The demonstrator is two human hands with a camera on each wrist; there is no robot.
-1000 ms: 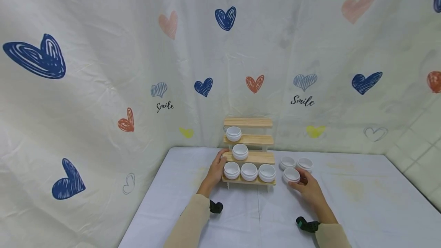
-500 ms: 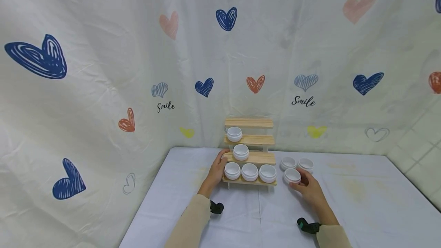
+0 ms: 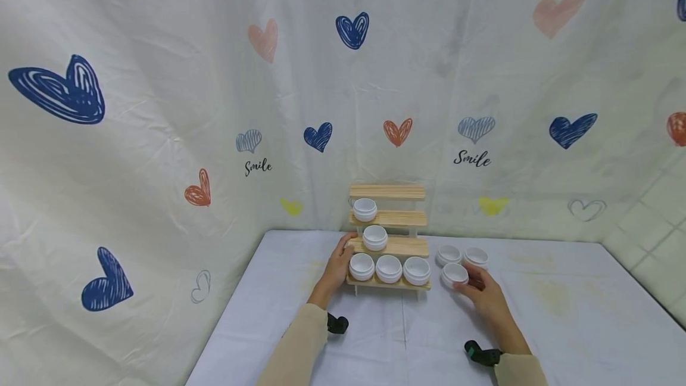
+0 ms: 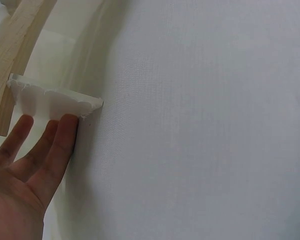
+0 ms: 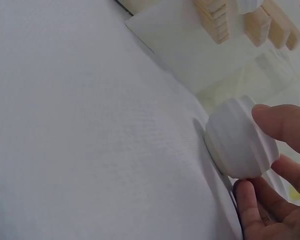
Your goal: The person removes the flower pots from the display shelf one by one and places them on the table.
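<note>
A tiered wooden rack [image 3: 407, 247] with white side supports stands at the back middle of the table. My left hand [image 3: 336, 264] is at its left end; in the left wrist view several nearly straight fingers touch the white side panel [image 4: 49, 100]. To the right of the rack, my right hand [image 3: 486, 298] holds a small white bowl [image 3: 453, 274] between thumb and fingers. Ridged sides show on that bowl [image 5: 237, 137] in the right wrist view, its base at the tablecloth. Two more white bowls [image 3: 448, 254] sit just behind it, one partly hidden by the fingers.
Three white bowls [image 3: 388, 268] line the rack's lowest shelf. One bowl [image 3: 374, 237] is on the second shelf and another [image 3: 365, 209] on the third, both toward the left. A heart-patterned curtain [image 3: 396, 76] hangs close behind the table [image 3: 579, 302].
My right hand has shifted slightly to the right, its thumb now nearer the bowl's right side. The left hand, the rack and the bowls stand as before.
</note>
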